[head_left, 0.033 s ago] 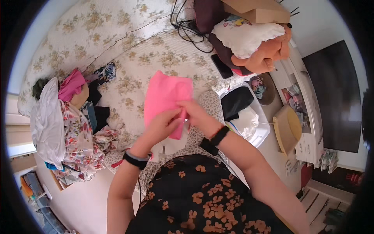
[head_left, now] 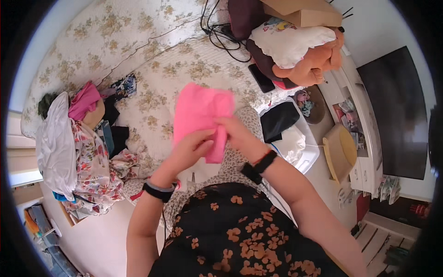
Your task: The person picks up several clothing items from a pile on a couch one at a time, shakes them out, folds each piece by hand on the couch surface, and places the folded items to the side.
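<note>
A bright pink piece of cloth, perhaps a garment, is held up above my lap and the bed. My left hand grips its lower edge, thumb and fingers closed together. On the other side my right hand pinches the cloth near its lower right, where a narrow folded part hangs down between the hands. The fingertips are partly hidden by the fabric. Below the hands, a white patch of cloth lies over my leopard-print trousers.
Heaped clothes lie on the left of the flowered bedspread. To the right stands a white plastic bin with black and white items. A dark phone, black cables and a plush toy sit farther back. A yellow container is beyond the bin.
The pink cloth has shifted slightly right, with its narrow lower part now hanging more plainly between my hands. Both hands keep their grip.
</note>
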Tool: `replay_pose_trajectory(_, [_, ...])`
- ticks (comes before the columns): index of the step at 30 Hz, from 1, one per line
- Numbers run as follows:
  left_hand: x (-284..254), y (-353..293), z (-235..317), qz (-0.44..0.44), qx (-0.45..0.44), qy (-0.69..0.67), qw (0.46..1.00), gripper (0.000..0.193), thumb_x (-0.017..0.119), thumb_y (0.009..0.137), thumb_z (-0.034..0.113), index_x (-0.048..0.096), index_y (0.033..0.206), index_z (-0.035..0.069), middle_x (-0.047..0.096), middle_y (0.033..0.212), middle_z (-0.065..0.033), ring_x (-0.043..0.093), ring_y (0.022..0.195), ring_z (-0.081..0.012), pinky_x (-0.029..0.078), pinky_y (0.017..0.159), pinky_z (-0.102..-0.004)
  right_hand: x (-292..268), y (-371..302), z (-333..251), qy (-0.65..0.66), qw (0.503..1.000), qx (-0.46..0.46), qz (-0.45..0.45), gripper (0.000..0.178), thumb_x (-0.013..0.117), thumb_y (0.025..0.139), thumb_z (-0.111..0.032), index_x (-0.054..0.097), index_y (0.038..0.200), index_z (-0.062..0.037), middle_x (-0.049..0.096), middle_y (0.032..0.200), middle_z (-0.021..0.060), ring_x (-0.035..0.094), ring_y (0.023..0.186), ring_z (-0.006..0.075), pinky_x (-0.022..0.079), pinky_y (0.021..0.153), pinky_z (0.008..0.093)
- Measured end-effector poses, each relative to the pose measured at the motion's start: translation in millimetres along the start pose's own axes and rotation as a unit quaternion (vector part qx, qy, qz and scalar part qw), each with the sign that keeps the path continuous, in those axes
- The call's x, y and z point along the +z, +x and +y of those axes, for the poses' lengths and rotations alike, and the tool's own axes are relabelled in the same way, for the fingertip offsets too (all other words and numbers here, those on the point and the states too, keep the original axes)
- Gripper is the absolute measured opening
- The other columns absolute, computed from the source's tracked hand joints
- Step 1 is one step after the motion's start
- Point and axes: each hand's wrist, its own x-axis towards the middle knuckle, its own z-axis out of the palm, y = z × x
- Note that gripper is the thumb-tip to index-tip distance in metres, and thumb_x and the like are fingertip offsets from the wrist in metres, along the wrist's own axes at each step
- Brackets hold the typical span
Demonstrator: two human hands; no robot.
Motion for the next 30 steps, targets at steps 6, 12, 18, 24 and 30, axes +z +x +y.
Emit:
replay_pose_trajectory(6, [-34,-51,-28,0.127,-0.131,-0.062,0.981,0.033,0.055,0.091,0.013,0.053,0.122,0.002,0.062,0.098,-0.0072,0.059,0.089,-0.0132,0.047,0.079,-0.0274,-123,-98,-53,-0.075,0.932,-0.28,0.22,0.04,0.064,0.079,-0.007,0.054,0.117,0.001,0.062,0.106,0.0083,0.06,0.094,0.0187,0.049,0.081,0.0303])
replay_pose_trajectory(12, [-66,-129,-73,0.251,-0.241,-0.11,0.931,0.03,0.053,0.093,0.016,0.055,0.119,0.001,0.063,0.096,-0.0067,0.059,0.082,-0.0114,0.047,0.073,-0.0252,-235,-148,-31,-0.104,0.868,-0.291,0.388,0.047,0.065,0.078,-0.009,0.051,0.122,0.0008,0.059,0.112,0.0095,0.057,0.1,0.0198,0.046,0.085,0.0318])
replay_pose_trajectory(18, [-85,-153,-64,0.346,-0.238,-0.127,0.899,0.028,0.052,0.093,0.019,0.057,0.116,0.003,0.064,0.096,-0.0054,0.058,0.078,-0.0094,0.044,0.07,-0.0231,-347,-115,23,0.065,0.822,-0.202,0.529,0.036,0.059,0.083,-0.017,0.054,0.116,-0.0032,0.061,0.095,0.005,0.057,0.08,0.0137,0.044,0.065,0.025])
replay_pose_trajectory(24, [-101,-184,-62,0.405,-0.232,-0.16,0.87,0.027,0.054,0.092,0.02,0.058,0.115,0.006,0.066,0.097,-0.0049,0.059,0.08,-0.0087,0.045,0.071,-0.0235,-214,-38,-22,-0.014,0.943,-0.219,0.251,0.027,0.051,0.091,-0.014,0.053,0.116,-0.0044,0.062,0.101,0.0083,0.06,0.089,0.0162,0.047,0.075,0.0252])
replay_pose_trajectory(30, [-93,-175,-65,0.401,-0.227,-0.181,0.869,0.028,0.054,0.092,0.02,0.058,0.113,0.003,0.064,0.095,-0.0044,0.059,0.083,-0.0115,0.047,0.078,-0.0261,-72,59,-15,-0.313,0.939,-0.145,0.011,0.031,0.056,0.09,-0.025,0.056,0.115,-0.0063,0.062,0.105,0.0042,0.057,0.089,0.0113,0.045,0.077,0.0273])
